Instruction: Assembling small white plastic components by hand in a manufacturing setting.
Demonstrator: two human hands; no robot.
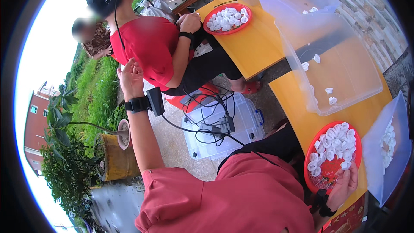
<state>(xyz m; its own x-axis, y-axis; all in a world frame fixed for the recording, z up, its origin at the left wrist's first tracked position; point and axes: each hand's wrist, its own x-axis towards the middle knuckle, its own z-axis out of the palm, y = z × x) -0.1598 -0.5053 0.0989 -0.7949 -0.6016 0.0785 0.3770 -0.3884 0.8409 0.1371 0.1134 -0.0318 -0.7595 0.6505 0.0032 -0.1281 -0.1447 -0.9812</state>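
Note:
My right hand point(346, 184) is at the near edge of a red plate point(307, 164), its thumb and fingers pinched at a small white round plastic piece point(345, 165). Many similar white plastic pieces point(331, 140) are heaped on the far part of this plate, and tiny reddish bits lie on its bare part. Out to the left, my left hand point(131, 77) is raised away from the table. Its fingers are half bent with the thumb apart, and nothing shows in them. A black device point(155, 101) with a cable is strapped at that wrist.
Clear plastic bins point(332, 67) with a few white pieces stand on yellow tables point(280, 90); another bin point(388, 151) is at right. A co-worker in red point(146, 47) sits ahead by a second red plate point(228, 31). Black cables point(215, 116) lie over a lidded clear box point(224, 142). Potted plants point(114, 155) stand left.

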